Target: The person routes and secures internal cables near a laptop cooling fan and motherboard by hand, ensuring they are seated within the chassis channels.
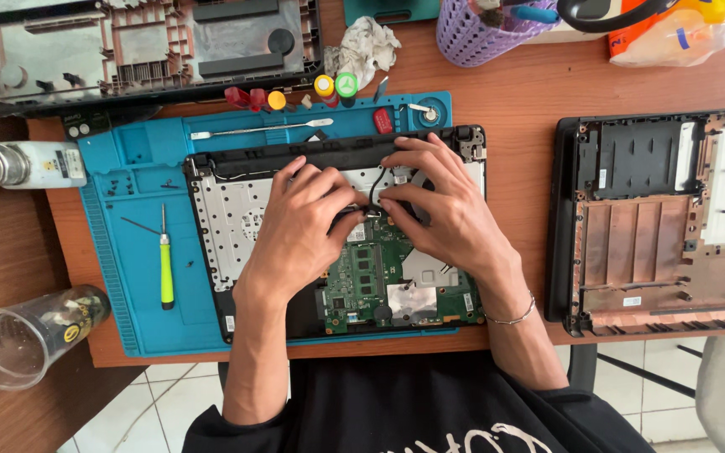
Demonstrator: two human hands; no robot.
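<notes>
Both forearms reach away from the black-shirted body over the near edge of the tabletop (522, 92), meeting above an opened laptop base (237, 210) that lies in the middle of a blue work mat (127, 168). The left hand (299, 226) and right hand (438, 201) have their fingertips drawn together, pinching a thin black cable (377, 180) just where it reaches the green circuit board (367, 277); neither hand is spread open, both curl tight around that small spot, likely to steady it from two sides. The base is black-rimmed, with a pale perforated metal plate at the left and the board toward the near right. A yellow-handled screwdriver (165, 268) lies on the mat to the left, within easy reach, and coloured caps (329, 85) stand along its far edge. Another stripped laptop shell (656, 218) sits to the right.
</notes>
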